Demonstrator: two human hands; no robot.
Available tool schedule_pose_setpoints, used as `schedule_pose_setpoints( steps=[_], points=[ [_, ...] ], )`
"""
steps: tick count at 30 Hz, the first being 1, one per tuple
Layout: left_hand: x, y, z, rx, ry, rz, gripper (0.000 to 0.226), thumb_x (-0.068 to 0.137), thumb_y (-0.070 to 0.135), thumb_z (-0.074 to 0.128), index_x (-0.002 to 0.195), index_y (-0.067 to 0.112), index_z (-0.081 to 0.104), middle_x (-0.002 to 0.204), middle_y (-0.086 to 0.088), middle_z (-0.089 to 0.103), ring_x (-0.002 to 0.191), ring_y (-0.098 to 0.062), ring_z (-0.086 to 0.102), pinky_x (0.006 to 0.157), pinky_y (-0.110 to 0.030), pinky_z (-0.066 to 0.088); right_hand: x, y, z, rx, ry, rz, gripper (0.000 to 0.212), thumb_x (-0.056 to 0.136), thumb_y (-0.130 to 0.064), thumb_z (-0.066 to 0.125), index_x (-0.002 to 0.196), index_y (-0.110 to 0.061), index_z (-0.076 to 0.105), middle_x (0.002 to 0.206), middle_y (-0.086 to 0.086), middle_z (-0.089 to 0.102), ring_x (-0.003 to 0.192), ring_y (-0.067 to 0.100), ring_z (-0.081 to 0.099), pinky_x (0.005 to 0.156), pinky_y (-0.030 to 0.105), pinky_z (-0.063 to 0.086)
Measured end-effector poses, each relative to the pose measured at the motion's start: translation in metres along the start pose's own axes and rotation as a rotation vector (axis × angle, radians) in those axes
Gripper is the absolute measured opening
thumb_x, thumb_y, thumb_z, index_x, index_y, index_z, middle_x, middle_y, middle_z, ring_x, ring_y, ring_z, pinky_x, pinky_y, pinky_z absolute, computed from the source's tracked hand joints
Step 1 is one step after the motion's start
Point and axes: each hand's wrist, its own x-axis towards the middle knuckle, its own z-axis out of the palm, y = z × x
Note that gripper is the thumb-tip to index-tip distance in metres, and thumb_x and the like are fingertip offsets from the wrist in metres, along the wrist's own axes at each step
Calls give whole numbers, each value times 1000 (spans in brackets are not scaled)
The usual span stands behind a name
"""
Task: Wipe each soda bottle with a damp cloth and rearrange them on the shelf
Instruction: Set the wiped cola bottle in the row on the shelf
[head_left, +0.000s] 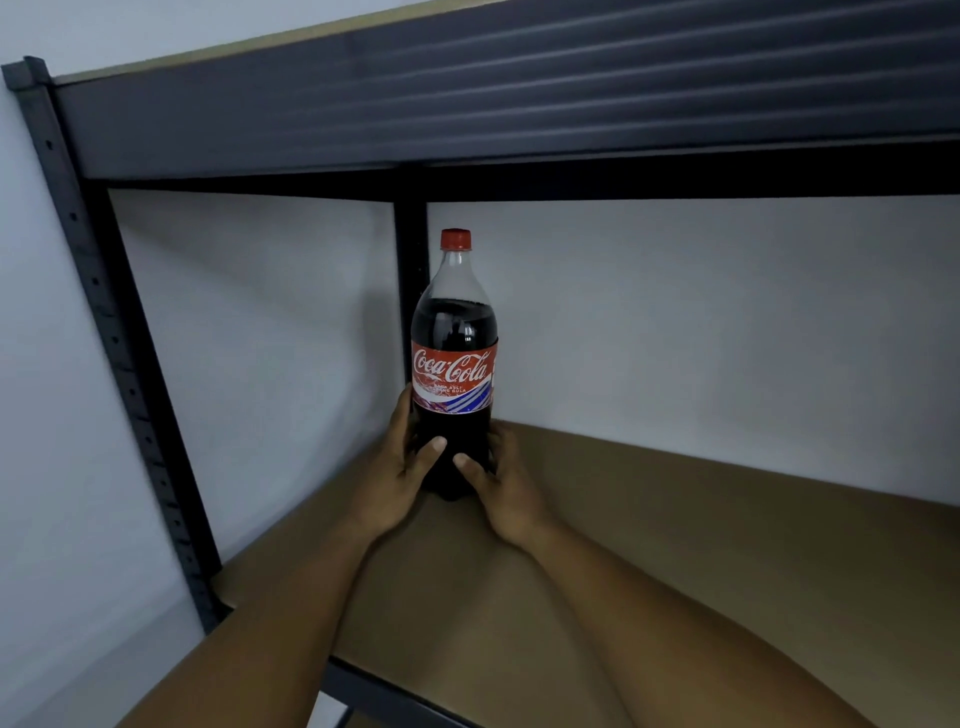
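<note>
The left hand (397, 467) is gripping the lower part of a soda bottle (453, 332), its fingers curling round the bottle's left side and its thumb (434, 447) lying across the dark front. The right hand (506, 488) is gripping the same lower part from the other side, fingers wrapping round the right flank and its thumb (467, 465) pressing the front just below and beside the left thumb. The two thumb tips are sitting close together but not touching.

Between the palms the bottle is standing upright, holding dark cola up to its shoulder. A red label (452, 376) is circling it just above the fingers, and a red cap (455, 238) is closing the neck high above both hands. Its base is showing at the brown shelf board (701, 545) between the wrists; whether it is bearing fully on the board cannot be told.

Both forearms (291, 613) are reaching in over the board's front edge. Directly beyond the left hand, a dark rear post (410, 249) is rising behind the bottle. Further left of the left hand, a perforated front post (119, 353) is slanting upward. Above the hands a dark upper shelf (519, 93) is spanning the view, and a pale wall (675, 312) is standing behind everything.
</note>
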Motion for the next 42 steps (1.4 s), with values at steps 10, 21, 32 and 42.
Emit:
schedule_pose_setpoints(
  steps=[10, 21, 32, 42],
  points=[
    [-3, -11, 2, 24, 0, -13, 76, 106, 18, 58, 158, 46, 9, 150, 40, 38, 136, 19, 41, 105, -6, 38, -1, 0, 3, -74, 18, 21, 69, 103, -47, 64, 161, -33, 31, 157, -6, 51, 140, 18, 53, 117, 44, 46],
    [0, -17, 2, 92, 36, -36, 78, 106, 22, 59, 151, 59, 8, 151, 30, 40, 124, 26, 46, 101, -4, 40, 2, 0, 4, -162, 83, 32, 68, 103, -45, 64, 162, -32, 33, 155, -4, 55, 136, 22, 58, 102, 29, 45],
    [1, -16, 2, 91, 27, -92, 81, 105, 25, 60, 155, 52, 3, 154, 13, 39, 126, 13, 47, 90, 4, 37, -2, -1, -1, -101, 180, 86, 64, 100, -46, 68, 157, -31, 42, 144, 1, 63, 128, 22, 63, 101, 32, 50],
    [-33, 9, 17, 133, 97, -301, 42, 101, 28, 67, 133, 20, 41, 116, -12, 64, 106, -27, 63, 90, -34, 52, -47, -9, -18, -191, 227, 133, 45, 100, -44, 67, 140, -23, 62, 119, 3, 74, 110, 19, 69, 97, 32, 53]
  ],
)
